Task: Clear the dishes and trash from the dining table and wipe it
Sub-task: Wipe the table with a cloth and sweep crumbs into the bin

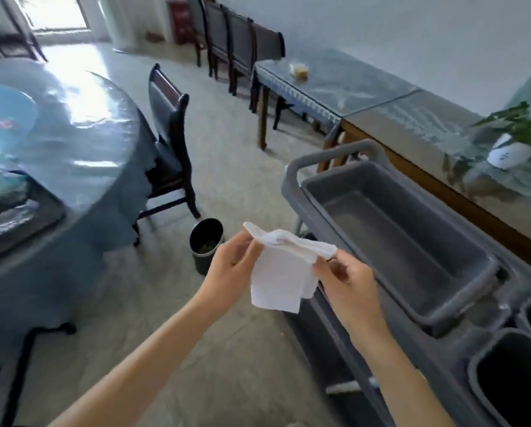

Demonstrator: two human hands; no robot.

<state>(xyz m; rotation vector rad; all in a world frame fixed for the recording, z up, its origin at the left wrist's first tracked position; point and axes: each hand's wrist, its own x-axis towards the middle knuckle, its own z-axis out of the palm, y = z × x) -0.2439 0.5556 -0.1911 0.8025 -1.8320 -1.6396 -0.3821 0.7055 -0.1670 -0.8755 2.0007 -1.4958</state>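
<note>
— Where does the single view look from?
— From head height, facing forward and down, wide-angled so straight edges bow.
— How near?
— Close above both forearms; the round blue-clothed tabletop (82,124) sits left, the grey plastic service cart (292,183) right, bare floor between.
— Any shared view?
— None; one camera only.

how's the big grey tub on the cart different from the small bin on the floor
The grey tub is long, rectangular and shallow; the floor bin is round, narrow and tall. The grey tub sits on top of the cart, while the floor bin stands on the floor by the chair. The grey tub looks bare inside; the floor bin holds something greenish at the bottom. Both are open-topped.
</note>
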